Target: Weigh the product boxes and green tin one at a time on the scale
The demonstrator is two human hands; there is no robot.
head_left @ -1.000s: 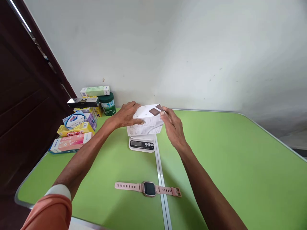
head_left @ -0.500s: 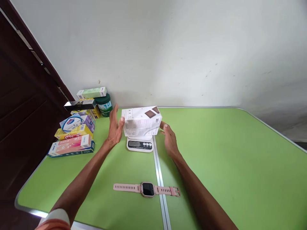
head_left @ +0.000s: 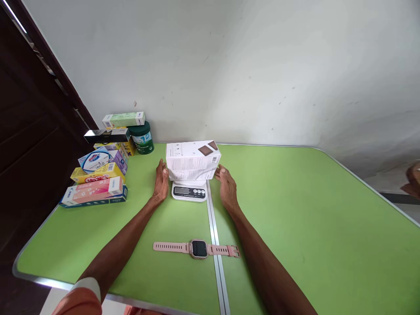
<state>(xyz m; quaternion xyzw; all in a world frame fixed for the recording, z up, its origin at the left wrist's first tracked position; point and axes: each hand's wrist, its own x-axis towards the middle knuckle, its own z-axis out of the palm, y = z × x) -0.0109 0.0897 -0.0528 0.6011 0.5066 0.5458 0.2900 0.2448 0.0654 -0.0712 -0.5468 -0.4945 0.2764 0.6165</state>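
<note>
A white printed carton (head_left: 192, 162) with brown squares on its top rests on a small white kitchen scale (head_left: 189, 197), covering the scale's platform. The scale's dark display and round buttons face me. My left hand (head_left: 160, 181) is open at the carton's left end, fingers stretched out and thumb up. On the opposite end, my right hand (head_left: 227, 187) is also open, its fingertips partly behind the carton's corner. Whether either hand touches the carton I cannot tell. Closer to me, a pink smartwatch (head_left: 199, 248) lies flat with its strap spread out.
Stacked boxes stand at the left, among them a pink box (head_left: 93, 191), a yellow box (head_left: 98, 174) and a black box (head_left: 108, 134). A dark green tub (head_left: 142, 138) is beside them by the wall. A metal seam (head_left: 215, 236) crosses the green table (head_left: 295, 227).
The carton was tilted in both hands above the scale; it now sits on it. Both hands have let go and moved down to its two ends.
</note>
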